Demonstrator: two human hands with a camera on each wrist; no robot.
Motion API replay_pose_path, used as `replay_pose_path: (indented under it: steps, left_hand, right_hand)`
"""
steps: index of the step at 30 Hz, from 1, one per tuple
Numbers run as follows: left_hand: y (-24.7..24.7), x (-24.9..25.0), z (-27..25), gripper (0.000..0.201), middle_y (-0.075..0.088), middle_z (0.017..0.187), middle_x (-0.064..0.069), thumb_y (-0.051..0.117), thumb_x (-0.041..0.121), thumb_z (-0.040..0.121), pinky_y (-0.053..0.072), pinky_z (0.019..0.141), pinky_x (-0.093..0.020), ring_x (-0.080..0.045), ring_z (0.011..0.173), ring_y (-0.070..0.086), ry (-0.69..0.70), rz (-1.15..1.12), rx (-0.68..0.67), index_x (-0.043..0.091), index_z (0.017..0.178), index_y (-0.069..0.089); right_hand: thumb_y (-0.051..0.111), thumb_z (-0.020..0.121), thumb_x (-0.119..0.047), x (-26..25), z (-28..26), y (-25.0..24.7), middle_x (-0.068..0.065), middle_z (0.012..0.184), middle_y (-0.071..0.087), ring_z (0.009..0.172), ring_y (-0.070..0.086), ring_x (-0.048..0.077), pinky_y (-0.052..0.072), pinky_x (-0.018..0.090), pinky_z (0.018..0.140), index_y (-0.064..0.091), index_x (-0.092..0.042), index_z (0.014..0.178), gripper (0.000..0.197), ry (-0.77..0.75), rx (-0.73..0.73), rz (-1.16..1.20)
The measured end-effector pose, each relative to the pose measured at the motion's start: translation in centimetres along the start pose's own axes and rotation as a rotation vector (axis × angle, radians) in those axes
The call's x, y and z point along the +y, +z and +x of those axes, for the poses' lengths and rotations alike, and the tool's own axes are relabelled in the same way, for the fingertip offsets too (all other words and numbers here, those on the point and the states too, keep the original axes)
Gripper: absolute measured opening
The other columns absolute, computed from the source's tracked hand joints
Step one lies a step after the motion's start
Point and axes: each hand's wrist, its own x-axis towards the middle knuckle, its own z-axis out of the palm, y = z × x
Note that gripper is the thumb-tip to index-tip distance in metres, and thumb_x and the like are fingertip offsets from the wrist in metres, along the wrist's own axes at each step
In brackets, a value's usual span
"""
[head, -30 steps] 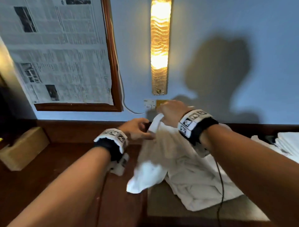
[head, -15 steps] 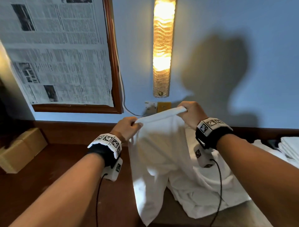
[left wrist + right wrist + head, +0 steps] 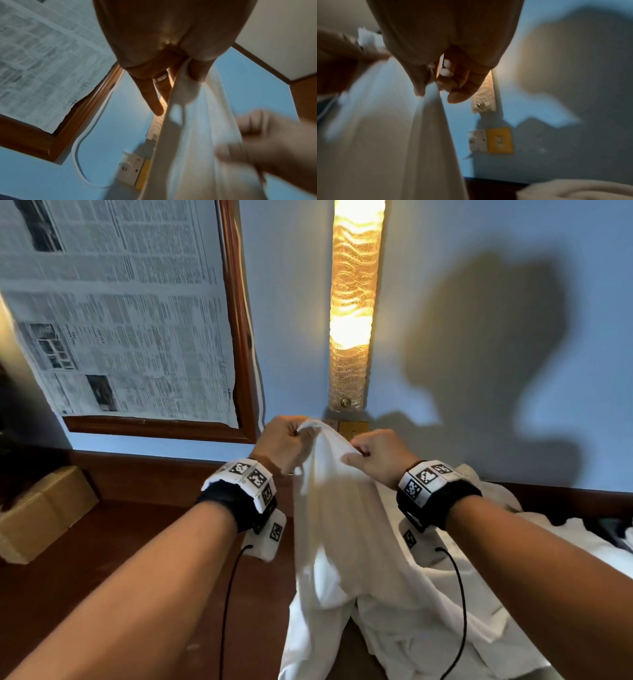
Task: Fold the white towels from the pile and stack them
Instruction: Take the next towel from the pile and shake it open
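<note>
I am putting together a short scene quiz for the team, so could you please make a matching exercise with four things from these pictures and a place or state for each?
Things:
1. towel
2. wall lamp
3. cardboard box
4. newspaper

Places or states:
A. lit, on the blue wall
B. inside the wooden frame
C. at the far left of the wooden surface
D. held up by its top edge, pinched by left hand and right hand

Pairs: 1-D, 2-A, 3-C, 4-B
</note>
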Motion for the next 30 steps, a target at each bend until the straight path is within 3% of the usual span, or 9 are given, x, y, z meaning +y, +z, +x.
replay_pose_path:
  steps: [3,6,9,12,15,19,23,26,30]
  left_hand:
    - [-2.6,-0.3,0.8,0.034,0.056,0.065,-0.004,0.057,0.025,0.098,0.038,0.058,-0.027,-0.015,0.06,0.049,0.007,-0.019,0.08,0.005,0.072,0.066]
    - [-5.8,-1.2,0.9,0.027,0.062,0.067,-0.001,0.056,0.017,0.102,0.043,0.057,-0.022,-0.01,0.06,0.054,-0.001,-0.007,0.119,0.009,0.082,0.073]
    - [-7.3,-2.3,1.0,0.025,0.07,0.069,0.011,0.054,0.016,0.103,0.048,0.059,-0.019,-0.005,0.064,0.06,0.008,-0.106,0.005,0.021,0.089,0.075]
    - [-5.8,-2.2,1.5,0.024,0.071,0.071,0.016,0.049,0.011,0.104,0.045,0.062,-0.013,-0.001,0.067,0.061,-0.02,-0.22,-0.166,0.017,0.097,0.072]
    - [-3.9,-1.3,1.2,0.026,0.063,0.072,0.009,0.051,0.022,0.104,0.035,0.062,-0.021,-0.011,0.061,0.046,-0.015,-0.256,-0.269,0.004,0.11,0.069]
    - [-4.2,-1.0,0.9,0.025,0.072,0.077,0.002,0.044,0.016,0.107,0.05,0.07,-0.022,-0.007,0.069,0.066,-0.062,-0.51,-0.213,0.004,0.103,0.065]
    - [-6.3,-1.9,0.7,0.025,0.074,0.091,-0.006,0.054,0.035,0.097,0.052,0.088,-0.047,-0.023,0.088,0.068,0.024,-0.499,-0.176,0.017,0.094,0.072]
    - [-8.6,-2.2,0.1,0.029,0.072,0.09,-0.001,0.051,0.037,0.097,0.05,0.089,-0.043,-0.02,0.089,0.065,0.076,-0.527,-0.171,0.017,0.094,0.071]
    - [-11.7,-3.6,-0.8,0.029,0.068,0.092,-0.002,0.052,0.032,0.1,0.048,0.088,-0.03,-0.011,0.089,0.063,0.08,-0.506,-0.211,0.008,0.1,0.068]
  right_hand:
    - [0.06,0.094,-0.02,4.5,-1.6,2.6,0.012,0.074,0.06,0.078,0.058,0.027,0.027,0.03,0.065,0.059,-0.011,0.068,0.028,0.152,-0.162,-0.12]
    - [0.062,0.095,-0.021,8.9,-4.5,3.6,0.007,0.084,0.069,0.083,0.062,0.021,0.035,0.024,0.067,0.073,-0.02,0.079,0.019,0.399,-0.247,-0.075]
    - [0.063,0.093,-0.013,9.7,-4.4,2.3,0.007,0.095,0.074,0.095,0.067,0.027,0.04,0.027,0.072,0.076,-0.02,0.09,0.015,0.493,-0.082,0.003]
    - [0.057,0.084,0.004,4.6,-1.6,0.6,0.012,0.096,0.075,0.092,0.068,0.032,0.052,0.038,0.08,0.077,-0.015,0.09,0.028,0.286,0.233,0.131]
    - [0.055,0.084,0.0,-3.9,2.3,-0.6,0.011,0.096,0.074,0.089,0.066,0.025,0.05,0.033,0.08,0.074,-0.007,0.096,0.024,0.018,0.277,0.184]
    - [0.063,0.088,-0.02,-9.7,4.8,-2.5,0.007,0.075,0.064,0.074,0.052,0.023,0.033,0.026,0.067,0.066,-0.011,0.073,0.017,0.065,0.351,0.06]
    - [0.063,0.092,-0.027,-11.2,2.6,-2.0,-0.003,0.061,0.045,0.06,0.038,0.016,0.027,0.024,0.058,0.057,-0.012,0.067,0.03,0.082,0.341,0.094]
    - [0.067,0.091,-0.028,-9.9,-0.7,0.4,-0.002,0.061,0.056,0.058,0.05,0.012,0.039,0.027,0.058,0.062,-0.01,0.071,0.028,0.248,0.214,0.048]
    - [0.065,0.093,-0.023,-5.4,-7.2,3.4,0.005,0.066,0.064,0.075,0.061,0.029,0.043,0.034,0.066,0.068,-0.019,0.068,0.025,0.582,0.102,-0.085]
